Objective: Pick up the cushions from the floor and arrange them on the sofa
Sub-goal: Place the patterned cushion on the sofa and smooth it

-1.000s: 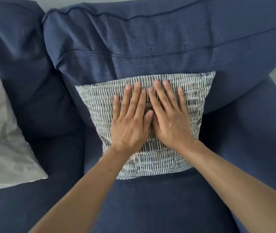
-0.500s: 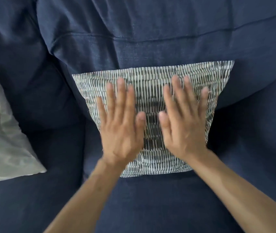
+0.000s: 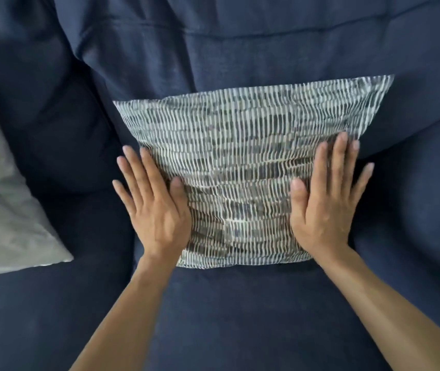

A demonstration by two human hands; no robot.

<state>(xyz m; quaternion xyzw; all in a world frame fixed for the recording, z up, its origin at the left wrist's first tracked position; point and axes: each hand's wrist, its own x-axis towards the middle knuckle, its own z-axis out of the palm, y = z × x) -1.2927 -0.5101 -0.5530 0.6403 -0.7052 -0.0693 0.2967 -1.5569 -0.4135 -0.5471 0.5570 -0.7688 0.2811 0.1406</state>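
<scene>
The left hand [image 3: 157, 212] and right hand [image 3: 323, 207] have slid apart (fingers flat) to the patterned cushion's [image 3: 240, 167] sides.

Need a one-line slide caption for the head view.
Both hands, left hand and right hand, press flat on the patterned cushion against the blue sofa.

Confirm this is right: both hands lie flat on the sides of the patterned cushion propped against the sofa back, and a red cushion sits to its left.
One detail is wrong. The head view shows the cushion to the left is light grey, not red. The rest holds: the left hand and right hand lie flat on the sides of the patterned cushion, which is propped against the sofa back.
</scene>
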